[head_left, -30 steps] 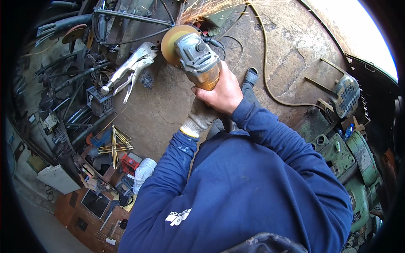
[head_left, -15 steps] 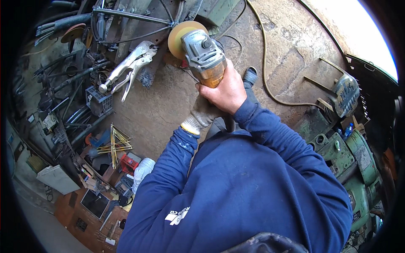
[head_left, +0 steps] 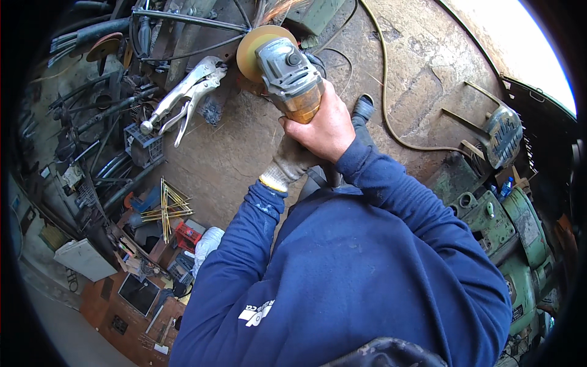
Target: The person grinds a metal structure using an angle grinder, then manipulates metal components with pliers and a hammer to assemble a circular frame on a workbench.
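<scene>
Two hands are together at the middle of the scene, at the ends of dark blue sleeves (head_left: 397, 189). The right hand (head_left: 327, 127), which is bare, is closed firmly around the orange rear part of an angle grinder (head_left: 292, 70). The left hand (head_left: 290, 162), in a greyish glove, lies just to the near left, partly under the right one; its fingers are hidden, so I cannot tell what they grip. The grinder points to the far side, and its yellowish round disc (head_left: 247, 56) is at the far left end of the tool, close to the corner of a metal frame (head_left: 189, 19) made of thin rods. Whether they touch, I cannot tell. Orange sparks (head_left: 278, 11) show beyond the disc.

To the left of the disc are large locking pliers (head_left: 191, 92). On the right, a tan hose (head_left: 385, 79) curves over the stained floor (head_left: 422, 55) toward a small stool (head_left: 502, 137), which is lying on its side. Nearer on the right is a green machine (head_left: 520, 269). On the near left I see some yellow rods (head_left: 166, 211), a red box (head_left: 188, 236) and a brown tabletop (head_left: 98, 306).
</scene>
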`<state>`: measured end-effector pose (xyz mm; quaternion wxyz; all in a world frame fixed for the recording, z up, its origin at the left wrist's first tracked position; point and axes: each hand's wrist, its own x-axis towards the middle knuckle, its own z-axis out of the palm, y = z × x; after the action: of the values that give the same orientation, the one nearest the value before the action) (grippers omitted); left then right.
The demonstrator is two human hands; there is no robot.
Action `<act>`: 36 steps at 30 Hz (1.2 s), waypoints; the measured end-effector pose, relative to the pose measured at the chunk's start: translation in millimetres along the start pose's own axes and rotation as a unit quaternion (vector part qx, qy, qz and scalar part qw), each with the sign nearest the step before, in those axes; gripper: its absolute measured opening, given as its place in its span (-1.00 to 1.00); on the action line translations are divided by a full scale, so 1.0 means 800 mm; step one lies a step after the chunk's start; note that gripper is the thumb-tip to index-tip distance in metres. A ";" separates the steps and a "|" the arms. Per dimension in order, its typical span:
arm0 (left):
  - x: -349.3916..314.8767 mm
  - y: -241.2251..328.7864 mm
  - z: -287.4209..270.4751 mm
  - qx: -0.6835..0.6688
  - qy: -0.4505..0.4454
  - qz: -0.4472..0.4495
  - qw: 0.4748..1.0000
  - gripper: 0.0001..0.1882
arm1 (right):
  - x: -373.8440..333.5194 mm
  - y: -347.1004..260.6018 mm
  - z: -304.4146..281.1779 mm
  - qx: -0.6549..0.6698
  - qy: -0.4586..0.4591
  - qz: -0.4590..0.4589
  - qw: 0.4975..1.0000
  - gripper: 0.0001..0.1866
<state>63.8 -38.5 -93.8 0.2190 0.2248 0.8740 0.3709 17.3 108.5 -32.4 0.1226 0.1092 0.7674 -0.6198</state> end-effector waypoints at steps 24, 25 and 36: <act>0.004 0.002 -0.005 -0.043 0.014 -0.023 0.999 -0.07 | 0.000 -0.003 0.000 -0.002 0.004 -0.004 1.000 -0.06; 0.003 0.003 -0.004 -0.038 0.017 -0.018 0.999 -0.08 | 0.003 -0.007 -0.003 -0.004 0.000 0.001 1.000 -0.06; 0.001 0.000 -0.002 -0.049 -0.003 -0.007 0.999 -0.06 | 0.002 -0.005 -0.005 -0.006 0.005 0.002 1.000 -0.06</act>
<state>61.8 -38.9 -92.8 0.2347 0.2090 0.8555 0.4115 14.0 112.0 -28.5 0.1203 0.1129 0.7714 -0.6146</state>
